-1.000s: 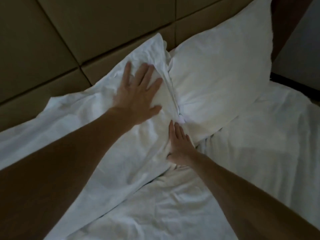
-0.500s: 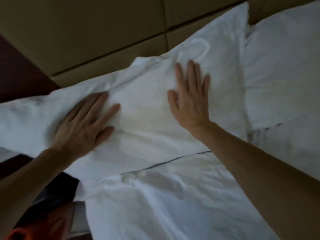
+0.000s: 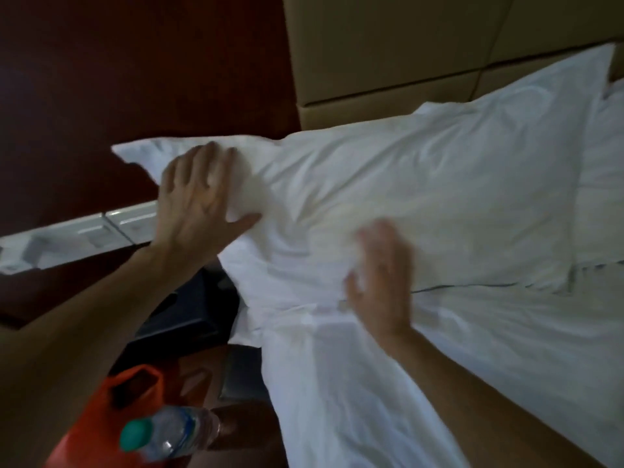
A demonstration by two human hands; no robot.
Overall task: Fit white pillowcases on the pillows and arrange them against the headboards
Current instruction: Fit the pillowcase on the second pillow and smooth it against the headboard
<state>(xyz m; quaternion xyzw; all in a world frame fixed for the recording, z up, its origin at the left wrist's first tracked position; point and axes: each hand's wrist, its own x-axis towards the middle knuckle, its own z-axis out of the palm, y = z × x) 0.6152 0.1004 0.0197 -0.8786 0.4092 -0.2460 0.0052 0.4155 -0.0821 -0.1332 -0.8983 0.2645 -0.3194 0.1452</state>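
I'm on the arranging step: left hand [image 3: 199,201] spread flat on the cased pillow's [image 3: 422,204] loose end, blurred right hand [image 3: 380,282] open on its lower edge by the padded headboard [image 3: 388,55]; next I'd tuck that overhanging corner in.

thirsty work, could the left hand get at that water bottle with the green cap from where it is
Probably yes. The left hand lies flat on the pillow, holding nothing, and the water bottle stands below its forearm with nothing visibly between.

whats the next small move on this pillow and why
Probably slide the left hand to push the pillow rightward: its left corner overhangs the bed's edge, past the headboard, while the right hand steadies the lower edge.
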